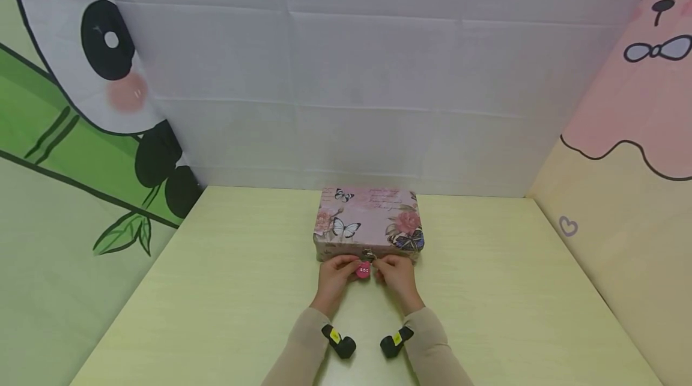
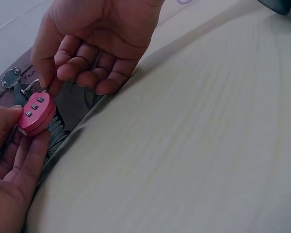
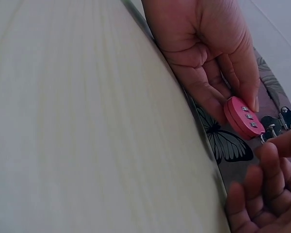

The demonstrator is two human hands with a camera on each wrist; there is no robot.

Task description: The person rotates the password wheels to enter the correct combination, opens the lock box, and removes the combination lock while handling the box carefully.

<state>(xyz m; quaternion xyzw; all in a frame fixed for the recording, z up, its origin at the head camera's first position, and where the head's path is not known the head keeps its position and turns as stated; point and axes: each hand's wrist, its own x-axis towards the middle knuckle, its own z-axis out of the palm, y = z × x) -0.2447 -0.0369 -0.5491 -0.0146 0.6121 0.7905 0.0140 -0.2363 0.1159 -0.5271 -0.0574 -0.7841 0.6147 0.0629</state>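
A pink combination padlock (image 1: 363, 270) with three number dials is at the front of a flower-and-butterfly patterned box (image 1: 373, 218). My left hand (image 1: 333, 280) pinches the padlock's body between thumb and fingers, as the left wrist view also shows. At the padlock's thin metal shackle, by the box's metal clasp (image 2: 10, 78), my right hand (image 1: 399, 278) pinches with thumb and index finger. Its other fingers are curled beneath, holding nothing visible. Fingertips cover part of the shackle, so I cannot tell if it is fastened. The box lid is down.
The box stands on a pale wood-grain table (image 1: 243, 290), towards its back edge. Behind rises a white cloth backdrop (image 1: 357, 74), with cartoon-printed panels at both sides. A black wrist camera (image 1: 340, 343) hangs at my left sleeve, another (image 1: 396, 343) at the right.
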